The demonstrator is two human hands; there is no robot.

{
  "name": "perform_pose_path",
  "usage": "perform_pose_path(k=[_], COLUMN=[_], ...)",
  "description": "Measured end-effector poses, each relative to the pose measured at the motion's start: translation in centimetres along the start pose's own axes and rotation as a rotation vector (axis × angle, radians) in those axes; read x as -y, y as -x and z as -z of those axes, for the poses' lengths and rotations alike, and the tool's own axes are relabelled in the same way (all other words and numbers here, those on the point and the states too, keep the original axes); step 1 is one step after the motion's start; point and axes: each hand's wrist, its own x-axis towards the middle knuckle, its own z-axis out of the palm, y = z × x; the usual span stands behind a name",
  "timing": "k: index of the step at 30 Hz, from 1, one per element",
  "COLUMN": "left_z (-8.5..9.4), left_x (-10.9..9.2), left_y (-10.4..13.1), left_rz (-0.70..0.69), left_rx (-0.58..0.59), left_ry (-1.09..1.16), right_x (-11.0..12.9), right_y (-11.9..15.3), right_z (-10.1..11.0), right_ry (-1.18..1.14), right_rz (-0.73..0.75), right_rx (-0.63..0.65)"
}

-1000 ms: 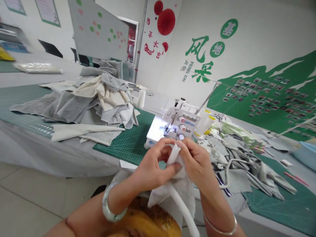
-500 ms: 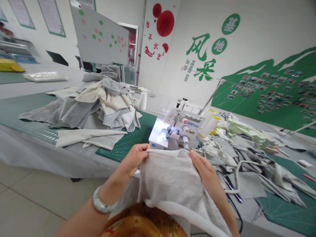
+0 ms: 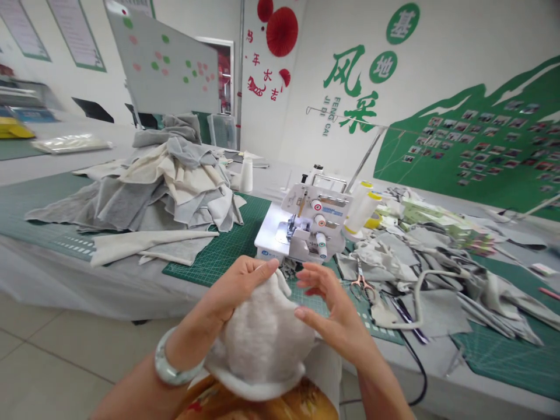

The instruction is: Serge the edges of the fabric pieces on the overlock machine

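A pale grey-white piece of fabric (image 3: 266, 332) hangs bunched over my lap. My left hand (image 3: 245, 286), with a bracelet at the wrist, pinches its top edge between thumb and fingers. To the right of the cloth, my right hand (image 3: 328, 306) has its fingers spread and curved, holding nothing. Just beyond both hands stands a white overlock sewing machine (image 3: 315, 219) with its lamp lit. Orange-handled scissors (image 3: 362, 284) lie to the right of the machine.
A tall heap of grey and cream cloth pieces (image 3: 161, 186) covers the left side of a green cutting mat (image 3: 196, 262). Thread cones (image 3: 367, 213) stand behind the machine. Scraps (image 3: 394, 251) and a green box (image 3: 441, 221) lie at the right. A white cone (image 3: 246, 175) stands further back.
My right hand has let go of the cloth and opened. The fabric, stretched between both hands before, now hangs gathered from my left hand. The view has shifted slightly, and the scissors have come into sight.
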Motion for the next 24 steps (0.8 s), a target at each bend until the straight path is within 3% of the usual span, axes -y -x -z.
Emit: perform_pose_path(k=[4, 7, 10, 13, 16, 20, 22, 24], left_z=[-0.4, 0.0, 0.3, 0.6, 1.3, 3.5, 4.9, 6.2], left_x=[0.5, 0.7, 0.8, 1.0, 1.9, 4.0, 4.8, 5.1], left_y=[-0.3, -0.3, -0.1, 0.2, 0.4, 0.5, 0.7, 1.0], left_rz=[-0.078, -0.097, -0.145, -0.245, -0.284, -0.264, -0.239, -0.232], left_rx=[0.046, 0.156, 0.171, 0.011, -0.183, -0.443, -0.564, -0.628], left_ry=[-0.169, -0.312, -0.436, -0.502, -0.733, -1.061, -1.146, -1.194], right_x=[0.2, 0.7, 1.2, 1.5, 1.6, 1.3, 1.0, 0.8], right_y=[-0.3, -0.6, -0.7, -0.5, 0.6, 2.8, 3.9, 4.7], right_z=[-1.9, -2.4, -2.1, -1.1, 0.5, 3.1, 4.1, 4.8], right_ry=[-0.197, -0.403, -0.373, -0.245, -0.204, -0.184, -0.183, -0.184], right_rz=[0.074, -0.004, -0.098, -0.097, -0.014, 0.019, -0.039, -0.18], right_rx=[0.099, 0.141, 0.086, -0.015, -0.229, -0.525, -0.675, -0.738])
